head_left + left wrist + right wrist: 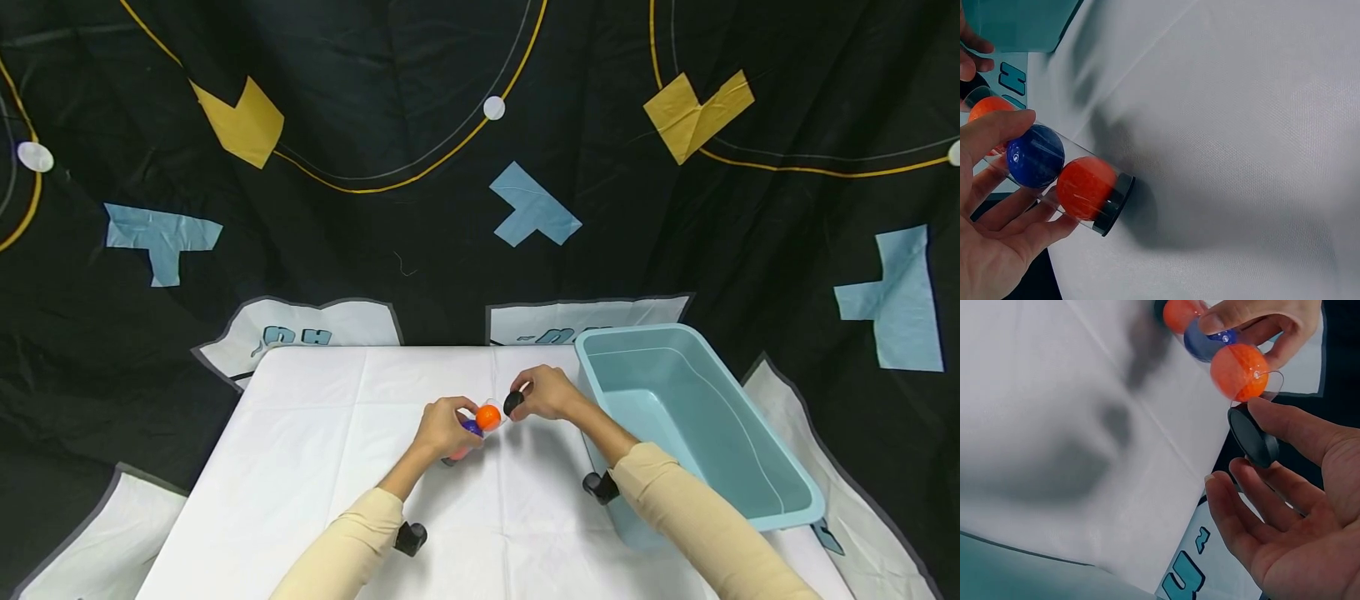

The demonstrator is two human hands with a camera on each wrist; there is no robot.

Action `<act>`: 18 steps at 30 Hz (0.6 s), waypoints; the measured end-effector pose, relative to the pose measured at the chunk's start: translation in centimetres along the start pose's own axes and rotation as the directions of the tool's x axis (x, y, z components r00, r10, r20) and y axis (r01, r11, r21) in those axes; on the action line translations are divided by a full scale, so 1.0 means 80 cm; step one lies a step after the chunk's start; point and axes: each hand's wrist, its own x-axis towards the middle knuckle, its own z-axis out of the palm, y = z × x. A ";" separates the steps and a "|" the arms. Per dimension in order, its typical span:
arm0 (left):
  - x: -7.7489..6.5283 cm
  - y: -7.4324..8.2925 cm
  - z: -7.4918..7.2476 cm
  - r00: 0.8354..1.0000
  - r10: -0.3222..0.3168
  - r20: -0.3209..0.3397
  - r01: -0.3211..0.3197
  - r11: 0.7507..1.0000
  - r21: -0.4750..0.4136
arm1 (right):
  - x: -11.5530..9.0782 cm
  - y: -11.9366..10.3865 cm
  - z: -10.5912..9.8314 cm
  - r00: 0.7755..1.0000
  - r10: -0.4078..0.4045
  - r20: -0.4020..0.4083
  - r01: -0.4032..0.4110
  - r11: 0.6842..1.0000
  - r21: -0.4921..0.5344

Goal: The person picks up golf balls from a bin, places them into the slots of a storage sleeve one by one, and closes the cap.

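My left hand [442, 431] grips a clear tube [1074, 149] around its middle, tilted above the table. Inside the tube sit an orange ball [488, 417], a blue ball [1035, 156] and a red-orange ball [1087, 189] in a row. A black cap [1114, 205] closes the lower end. Between the thumb and fingers of my right hand [550, 393] is a second black cap [1252, 436], pinched by its rim. It is off the tube, right by the open upper end, where the orange ball shows. Whether cap and rim touch is hard to tell.
A light blue plastic tub [720, 417] stands at the right of the white-covered table [300, 475], beside my right forearm. Behind the table hangs a black cloth [420, 258] with tape pieces and painted lines. Dark wrist mounts [410, 539] stick out under both sleeves.
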 end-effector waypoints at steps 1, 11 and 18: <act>0.000 0.000 0.000 1.000 -0.001 0.000 0.001 1.000 -0.001 | 0.000 -0.001 0.000 1.000 -0.003 0.005 0.003 1.000 0.006; 0.001 -0.004 0.001 1.000 0.012 0.000 -0.012 1.000 -0.008 | 0.002 -0.007 0.007 0.996 0.015 0.086 -0.028 0.988 0.154; 0.001 -0.004 0.001 1.000 0.011 0.008 -0.011 1.000 -0.016 | 0.006 -0.007 0.015 0.993 0.013 0.116 -0.040 0.972 0.233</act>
